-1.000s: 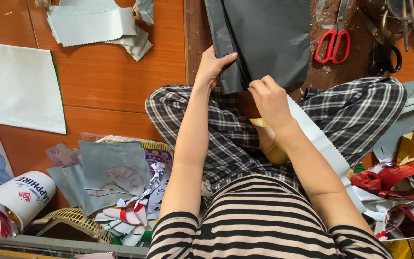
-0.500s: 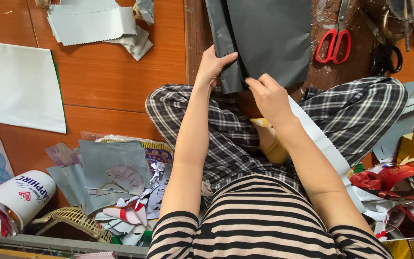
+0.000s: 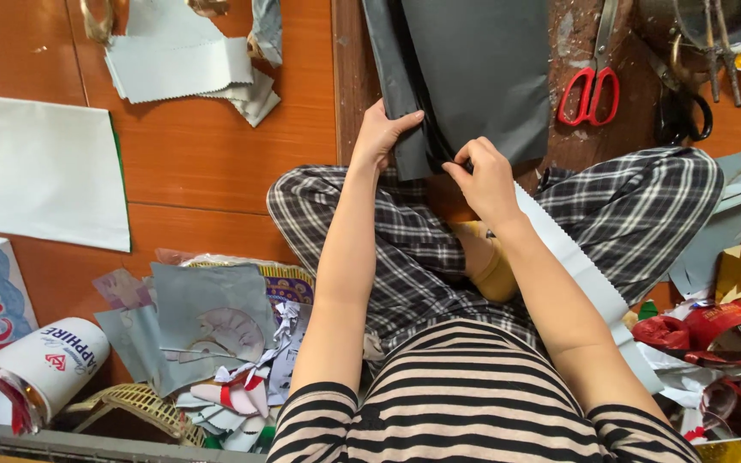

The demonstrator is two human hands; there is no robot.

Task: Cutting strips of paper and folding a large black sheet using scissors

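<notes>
I see the left hand (image 3: 381, 135) gripping the edge of a big grey sheet (image 3: 473, 77) that lies on the floor past the knees. The right hand (image 3: 484, 176) pinches its bottom edge. Red scissors (image 3: 591, 86) lie just beside it

Folded sheet (image 3: 473, 77) ahead between both knees, scissors (image 3: 591, 86) right of it, paper scraps (image 3: 207, 343) left.
</notes>
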